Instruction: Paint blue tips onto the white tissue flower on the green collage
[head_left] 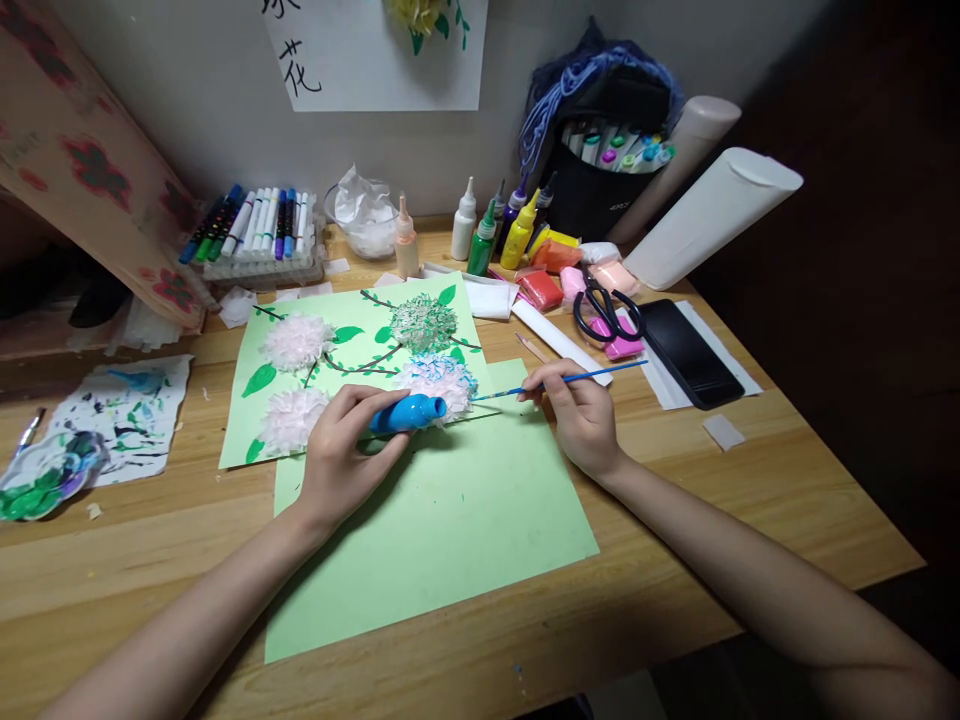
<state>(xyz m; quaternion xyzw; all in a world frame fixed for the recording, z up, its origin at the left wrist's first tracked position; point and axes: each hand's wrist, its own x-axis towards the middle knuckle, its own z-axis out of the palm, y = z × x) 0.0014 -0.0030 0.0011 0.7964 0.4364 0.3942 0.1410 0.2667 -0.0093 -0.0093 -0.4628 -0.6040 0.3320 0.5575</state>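
Note:
My left hand (346, 445) is closed round a blue paint bottle (405, 413), uncapped and tipped with its mouth to the right. Between the fingers of my right hand (577, 415) is a thin blue paintbrush (600, 373), its tip at the right edge of a ruffled paper flower (437, 383) with blue-tinted petal edges. That flower sits on a pale green sheet (244, 400) with painted leaves and stems. Also on it are a green-edged flower (424, 323) and two pale pink ones, the upper (298, 341) and the lower (291, 420). A second green sheet (435, 560) lies partly beneath.
Paint bottles (484, 240) stand along the wall near a black marker bag (607, 185). Scissors (609, 315), clay packets (540, 290) and a phone (691, 352) lie right. A paint palette (52, 475) and stained tissue (142, 440) are left, markers (259, 225) behind.

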